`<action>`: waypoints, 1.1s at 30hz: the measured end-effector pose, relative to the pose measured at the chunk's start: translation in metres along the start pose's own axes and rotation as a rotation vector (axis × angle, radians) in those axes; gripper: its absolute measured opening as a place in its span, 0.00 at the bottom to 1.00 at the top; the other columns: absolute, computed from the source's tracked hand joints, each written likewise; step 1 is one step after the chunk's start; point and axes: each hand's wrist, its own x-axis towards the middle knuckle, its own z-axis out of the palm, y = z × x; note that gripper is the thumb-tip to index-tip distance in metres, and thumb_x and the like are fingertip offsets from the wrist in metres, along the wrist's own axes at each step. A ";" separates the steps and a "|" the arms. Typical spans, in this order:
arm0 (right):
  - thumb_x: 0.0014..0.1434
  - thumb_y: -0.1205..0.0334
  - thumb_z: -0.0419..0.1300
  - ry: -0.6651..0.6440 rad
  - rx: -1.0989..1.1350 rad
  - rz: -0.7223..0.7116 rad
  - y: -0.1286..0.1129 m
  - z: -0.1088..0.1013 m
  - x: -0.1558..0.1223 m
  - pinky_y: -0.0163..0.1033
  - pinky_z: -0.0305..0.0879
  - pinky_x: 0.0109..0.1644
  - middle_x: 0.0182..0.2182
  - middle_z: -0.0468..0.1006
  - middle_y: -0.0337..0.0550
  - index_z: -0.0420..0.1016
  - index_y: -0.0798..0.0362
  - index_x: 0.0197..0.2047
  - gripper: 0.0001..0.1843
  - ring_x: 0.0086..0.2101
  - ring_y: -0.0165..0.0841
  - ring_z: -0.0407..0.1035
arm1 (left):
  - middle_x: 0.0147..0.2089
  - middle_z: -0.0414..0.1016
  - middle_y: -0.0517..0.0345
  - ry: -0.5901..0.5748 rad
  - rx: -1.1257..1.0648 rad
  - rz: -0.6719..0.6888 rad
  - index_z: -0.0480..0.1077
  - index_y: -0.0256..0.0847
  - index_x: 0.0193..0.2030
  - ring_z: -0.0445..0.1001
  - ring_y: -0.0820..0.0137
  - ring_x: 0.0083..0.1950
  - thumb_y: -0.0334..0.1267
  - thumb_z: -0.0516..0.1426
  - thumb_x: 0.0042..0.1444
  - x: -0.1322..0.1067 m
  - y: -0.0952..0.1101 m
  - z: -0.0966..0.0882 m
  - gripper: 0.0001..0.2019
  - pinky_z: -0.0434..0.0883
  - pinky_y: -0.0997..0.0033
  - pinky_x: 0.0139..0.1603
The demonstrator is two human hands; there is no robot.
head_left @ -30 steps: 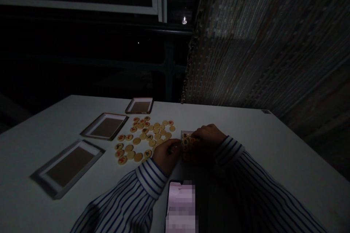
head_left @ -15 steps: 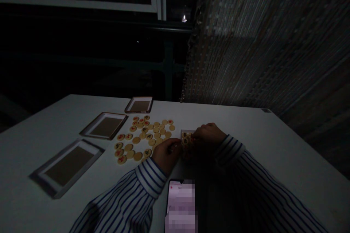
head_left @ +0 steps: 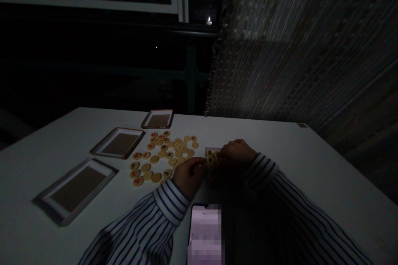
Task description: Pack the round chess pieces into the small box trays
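Head view: super dark shot, basically just a white table with a woven curtain hanging behind its far right corner.
Left hand: near the middle of the table, fingers curled in, tips pressed against the left side of a small box. It's too murky to tell if it's really gripping or just resting there.
Right hand: on the other side of the box, fingers bent down over its right edge. Same deal, I can't tell if the grip is closed or whether it's pinching a piece.
Small box: sits between the two hands, mid-table, with a few round pieces showing inside.
Loose discs: a spread of pale round game pieces with red or black marks, flat on the table just left of the box, some touching each other.
Trays: three shallow ones in a diagonal row toward the left edge, near tray, middle tray, far tray.
Phone: lit up at the near edge, between the striped sleeves.
What could go wrong: my guess is the box tips or slides under two hands crowding it and spills its pieces. The left sleeve could also sweep the nearest discs, and round ones roll, so one could head for the table edge. In this light you could easily misread a mark too.
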 end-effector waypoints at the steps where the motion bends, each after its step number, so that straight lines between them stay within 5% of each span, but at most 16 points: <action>1: 0.54 0.55 0.50 -0.004 -0.003 0.001 0.000 -0.001 0.000 0.45 0.52 0.44 0.37 0.76 0.42 0.73 0.44 0.38 0.13 0.40 0.37 0.67 | 0.33 0.75 0.52 0.001 -0.001 0.003 0.72 0.36 0.38 0.71 0.69 0.33 0.39 0.53 0.49 0.000 0.000 0.000 0.13 0.68 0.70 0.35; 23: 0.53 0.54 0.51 0.018 -0.005 -0.022 0.000 0.003 0.001 0.47 0.52 0.44 0.36 0.76 0.42 0.73 0.43 0.38 0.13 0.39 0.37 0.67 | 0.31 0.75 0.53 0.007 0.006 0.004 0.72 0.37 0.38 0.72 0.69 0.31 0.40 0.53 0.48 0.001 -0.005 0.002 0.13 0.69 0.70 0.32; 33: 0.53 0.57 0.51 0.150 0.050 0.049 0.010 -0.020 -0.017 0.46 0.53 0.48 0.41 0.74 0.43 0.70 0.48 0.45 0.16 0.43 0.37 0.65 | 0.33 0.76 0.54 0.042 0.011 0.018 0.72 0.38 0.37 0.73 0.69 0.34 0.40 0.52 0.49 0.000 0.000 -0.001 0.12 0.69 0.69 0.37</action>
